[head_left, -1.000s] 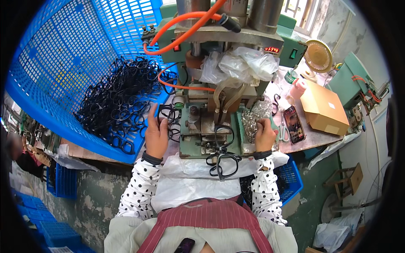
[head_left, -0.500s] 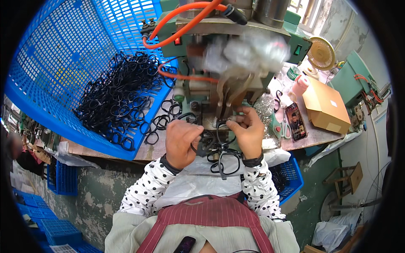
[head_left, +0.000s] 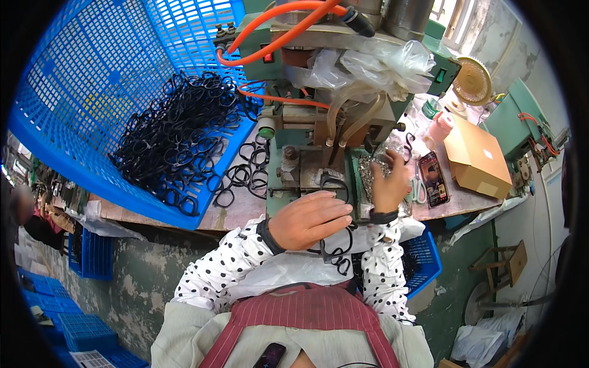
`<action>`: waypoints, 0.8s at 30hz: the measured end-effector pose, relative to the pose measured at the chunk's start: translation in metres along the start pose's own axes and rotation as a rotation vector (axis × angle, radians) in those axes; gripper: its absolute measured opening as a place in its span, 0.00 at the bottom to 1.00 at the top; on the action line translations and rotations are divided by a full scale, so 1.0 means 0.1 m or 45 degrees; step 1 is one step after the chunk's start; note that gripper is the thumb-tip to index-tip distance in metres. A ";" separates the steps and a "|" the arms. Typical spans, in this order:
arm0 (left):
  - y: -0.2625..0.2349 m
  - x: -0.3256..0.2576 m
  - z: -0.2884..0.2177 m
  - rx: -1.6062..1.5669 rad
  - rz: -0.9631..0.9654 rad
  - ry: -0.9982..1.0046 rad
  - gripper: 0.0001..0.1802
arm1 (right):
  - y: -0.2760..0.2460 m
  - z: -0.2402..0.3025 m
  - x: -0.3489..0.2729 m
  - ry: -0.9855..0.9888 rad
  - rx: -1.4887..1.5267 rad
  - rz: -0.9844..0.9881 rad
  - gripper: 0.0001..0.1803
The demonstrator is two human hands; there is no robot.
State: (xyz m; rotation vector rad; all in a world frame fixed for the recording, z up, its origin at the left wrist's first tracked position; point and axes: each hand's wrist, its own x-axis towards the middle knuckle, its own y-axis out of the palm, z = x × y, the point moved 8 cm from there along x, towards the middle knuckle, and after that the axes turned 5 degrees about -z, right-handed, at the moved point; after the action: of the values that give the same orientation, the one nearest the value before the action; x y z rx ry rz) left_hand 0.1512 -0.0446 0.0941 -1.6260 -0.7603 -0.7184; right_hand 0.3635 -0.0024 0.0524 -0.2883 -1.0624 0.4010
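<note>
Over the front of the green press (head_left: 288,138), my left hand (head_left: 310,221) is closed with its fingers together on a black looped plastic piece (head_left: 334,182). The upper loop reaches to the metal block below two clear tubes (head_left: 362,119). More black loops (head_left: 337,254) hang below that hand, above my lap; the palm hides how they join. To the right, my right hand (head_left: 392,184) is at a tray of small shiny metal parts (head_left: 367,178), thumb and fingers apart. No part shows between those fingers.
A tilted blue basket (head_left: 80,190) on the left holds a heap of black looped pieces (head_left: 178,132); several lie beside it. At right are scissors (head_left: 419,190), a phone (head_left: 434,178), a cardboard box (head_left: 478,153) and a small fan (head_left: 471,80). Another blue basket (head_left: 424,251) stands below.
My right hand has moved from the press block rightward to the metal parts. My left hand has shifted right, over the black piece. The plastic bag on the press, blurred before, now looks sharp.
</note>
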 end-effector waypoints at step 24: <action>-0.67 -0.92 0.93 0.608 -0.511 -0.699 0.09 | 0.04 -0.99 -0.49 0.494 0.097 0.234 0.06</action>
State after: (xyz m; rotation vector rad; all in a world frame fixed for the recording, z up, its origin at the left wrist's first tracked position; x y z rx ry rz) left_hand 0.0475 0.0473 0.0452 -1.2388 -1.5572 -0.3115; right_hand 0.4297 -0.0247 -0.0328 -0.3798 -0.6408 0.5253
